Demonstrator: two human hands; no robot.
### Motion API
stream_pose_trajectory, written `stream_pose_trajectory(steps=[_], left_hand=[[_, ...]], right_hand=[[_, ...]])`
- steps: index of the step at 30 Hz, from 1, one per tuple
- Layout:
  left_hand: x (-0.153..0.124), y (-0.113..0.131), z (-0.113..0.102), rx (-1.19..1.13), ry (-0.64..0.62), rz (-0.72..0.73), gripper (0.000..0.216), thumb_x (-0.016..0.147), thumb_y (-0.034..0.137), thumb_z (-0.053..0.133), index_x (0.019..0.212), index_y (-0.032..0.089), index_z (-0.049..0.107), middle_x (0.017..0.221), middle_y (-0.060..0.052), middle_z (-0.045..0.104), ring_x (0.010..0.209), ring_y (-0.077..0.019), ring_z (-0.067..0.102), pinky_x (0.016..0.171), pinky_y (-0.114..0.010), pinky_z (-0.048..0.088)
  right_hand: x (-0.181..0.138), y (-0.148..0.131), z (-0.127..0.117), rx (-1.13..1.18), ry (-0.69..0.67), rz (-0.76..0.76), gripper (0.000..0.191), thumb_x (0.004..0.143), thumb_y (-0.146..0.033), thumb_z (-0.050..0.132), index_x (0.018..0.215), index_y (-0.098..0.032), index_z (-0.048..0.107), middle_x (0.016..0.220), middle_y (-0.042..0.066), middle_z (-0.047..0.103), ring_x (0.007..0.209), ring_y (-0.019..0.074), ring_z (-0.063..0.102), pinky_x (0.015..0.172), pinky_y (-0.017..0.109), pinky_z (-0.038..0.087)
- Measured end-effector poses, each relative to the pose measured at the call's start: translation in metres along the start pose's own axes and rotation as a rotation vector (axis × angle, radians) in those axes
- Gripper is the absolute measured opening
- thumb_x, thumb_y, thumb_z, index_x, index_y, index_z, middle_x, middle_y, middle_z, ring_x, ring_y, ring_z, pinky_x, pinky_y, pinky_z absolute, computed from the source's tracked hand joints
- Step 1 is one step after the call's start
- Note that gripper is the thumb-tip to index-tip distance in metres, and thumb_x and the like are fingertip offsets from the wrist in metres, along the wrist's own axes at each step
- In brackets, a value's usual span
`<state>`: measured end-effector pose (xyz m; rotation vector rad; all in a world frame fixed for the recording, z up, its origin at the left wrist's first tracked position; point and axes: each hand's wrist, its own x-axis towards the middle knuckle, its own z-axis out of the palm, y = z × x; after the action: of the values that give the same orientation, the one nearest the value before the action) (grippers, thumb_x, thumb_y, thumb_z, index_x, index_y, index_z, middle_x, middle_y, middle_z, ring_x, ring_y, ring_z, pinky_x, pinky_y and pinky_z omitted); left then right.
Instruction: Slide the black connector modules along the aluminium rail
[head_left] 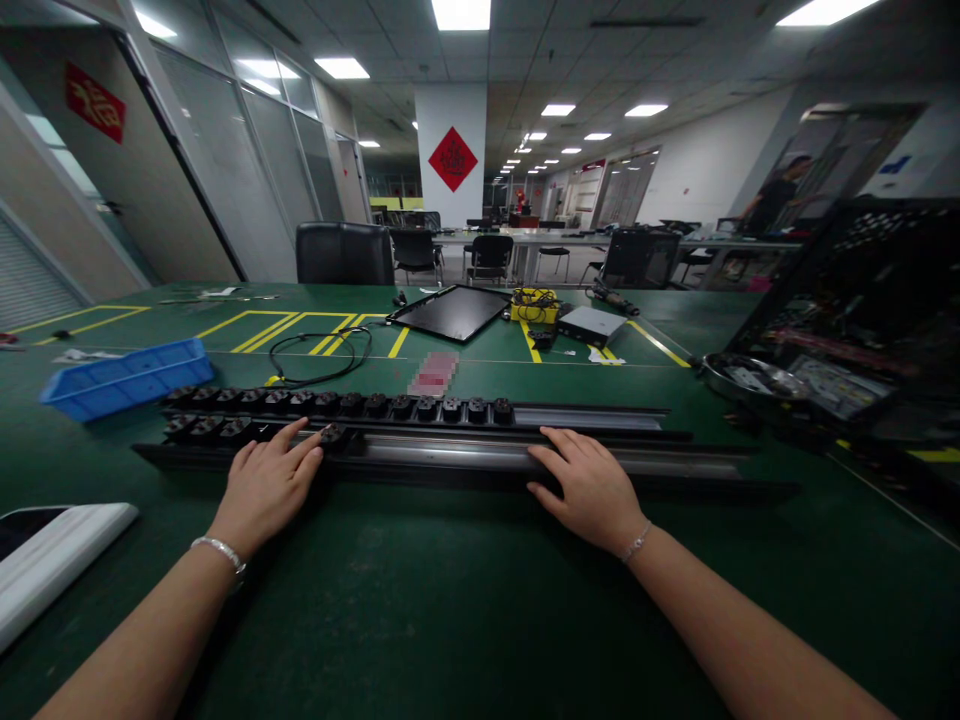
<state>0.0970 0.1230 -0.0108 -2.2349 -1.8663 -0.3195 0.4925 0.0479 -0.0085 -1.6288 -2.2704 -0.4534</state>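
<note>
Two long black rails lie side by side across the green table. The near rail carries a few black socket modules at its left end. The far rail holds several socket modules in a row along its left half. My left hand lies on the near rail, fingers stretched out, fingertips touching a socket module. My right hand rests flat on the near rail's bare metal channel, fingers spread.
A blue plastic tray sits at the left, a white object at the near left edge. Behind lie a black cable, a dark flat panel, a yellow item and a small grey box. Black equipment stands right.
</note>
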Motion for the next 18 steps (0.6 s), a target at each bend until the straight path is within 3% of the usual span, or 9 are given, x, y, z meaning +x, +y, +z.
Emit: stream_pose_trajectory(steps=[8, 14, 18], left_hand=[[-0.001, 0.001, 0.005, 0.016, 0.065, 0.01, 0.052, 0.091, 0.041, 0.021, 0.117, 0.019, 0.061, 0.139, -0.011, 0.047, 0.107, -0.0298, 0.056, 0.101, -0.054, 0.031], [-0.004, 0.006, 0.01, -0.076, 0.103, 0.022, 0.053, 0.091, 0.038, 0.019, 0.121, 0.015, 0.056, 0.137, -0.011, 0.049, 0.117, -0.0289, 0.05, 0.107, -0.056, 0.022], [-0.004, 0.005, 0.01, -0.102, 0.1, 0.047, 0.051, 0.092, 0.038, 0.021, 0.123, 0.017, 0.055, 0.135, -0.009, 0.052, 0.115, -0.0269, 0.053, 0.106, -0.052, 0.025]], right_hand=[[0.0, 0.0, 0.001, 0.0, 0.005, 0.0, 0.042, 0.082, -0.043, 0.051, 0.116, -0.021, 0.061, 0.13, 0.013, 0.054, 0.118, 0.0277, 0.046, 0.097, 0.044, 0.036], [0.0, 0.001, 0.002, -0.007, 0.0, 0.001, 0.043, 0.083, -0.044, 0.051, 0.117, -0.021, 0.06, 0.13, 0.013, 0.053, 0.119, 0.0279, 0.046, 0.098, 0.043, 0.036], [0.0, 0.001, 0.001, -0.006, 0.005, -0.005, 0.043, 0.082, -0.043, 0.052, 0.117, -0.021, 0.06, 0.129, 0.013, 0.054, 0.118, 0.0276, 0.046, 0.098, 0.043, 0.036]])
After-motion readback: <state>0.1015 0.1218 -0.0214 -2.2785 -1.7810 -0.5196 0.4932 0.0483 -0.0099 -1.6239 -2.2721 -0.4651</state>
